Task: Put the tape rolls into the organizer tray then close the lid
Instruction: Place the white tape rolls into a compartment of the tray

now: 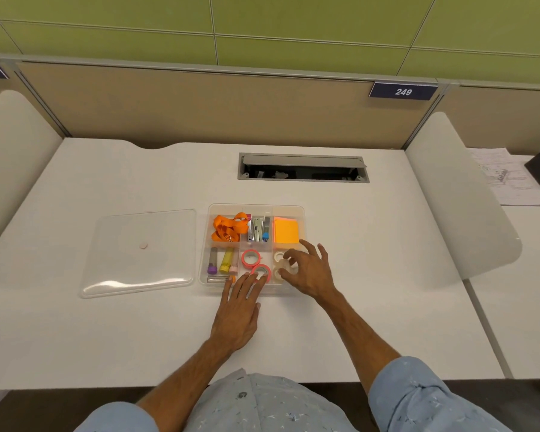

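Observation:
The clear organizer tray (256, 207) sits mid-desk with its lid (138, 254) lying flat to the left. Two pink tape rolls lie in the front middle compartment: one at the back (244, 259), one at the front (260, 266). My left hand (237, 313) reaches over the tray's front wall with fingers spread, and its fingertips touch the front pink roll. My right hand (312, 272) hovers over the front right compartment, pinching a clear tape roll (285, 264). Pale tape rolls (278, 256) lie under it in that compartment.
Other tray compartments hold an orange lanyard (228, 227), a stapler and clips (258, 229), orange sticky notes (286, 231) and markers (226, 260). A cable hatch (303, 168) is set into the desk behind. White dividers flank the desk; papers (505, 179) lie beyond the right one.

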`<action>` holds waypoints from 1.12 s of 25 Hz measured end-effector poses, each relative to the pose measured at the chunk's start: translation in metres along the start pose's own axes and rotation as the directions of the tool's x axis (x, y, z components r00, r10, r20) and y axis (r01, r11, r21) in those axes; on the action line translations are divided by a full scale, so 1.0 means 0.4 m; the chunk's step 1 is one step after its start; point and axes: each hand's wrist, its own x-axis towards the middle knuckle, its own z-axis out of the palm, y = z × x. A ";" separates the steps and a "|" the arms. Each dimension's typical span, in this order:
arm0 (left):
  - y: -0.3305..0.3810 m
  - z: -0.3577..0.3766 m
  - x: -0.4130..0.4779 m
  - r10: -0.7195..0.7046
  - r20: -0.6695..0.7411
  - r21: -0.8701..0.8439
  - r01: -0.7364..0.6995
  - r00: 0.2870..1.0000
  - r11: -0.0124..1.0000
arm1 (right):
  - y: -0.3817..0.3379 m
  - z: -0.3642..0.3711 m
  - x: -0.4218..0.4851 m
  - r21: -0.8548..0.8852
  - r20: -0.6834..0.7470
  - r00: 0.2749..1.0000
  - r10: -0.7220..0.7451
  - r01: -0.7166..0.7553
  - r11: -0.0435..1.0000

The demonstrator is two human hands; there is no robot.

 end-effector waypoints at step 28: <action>-0.017 0.000 0.007 0.010 0.054 0.040 -0.012 0.999 0.999 | -0.087 0.051 0.029 -0.170 -0.074 0.971 0.226 -0.235 0.957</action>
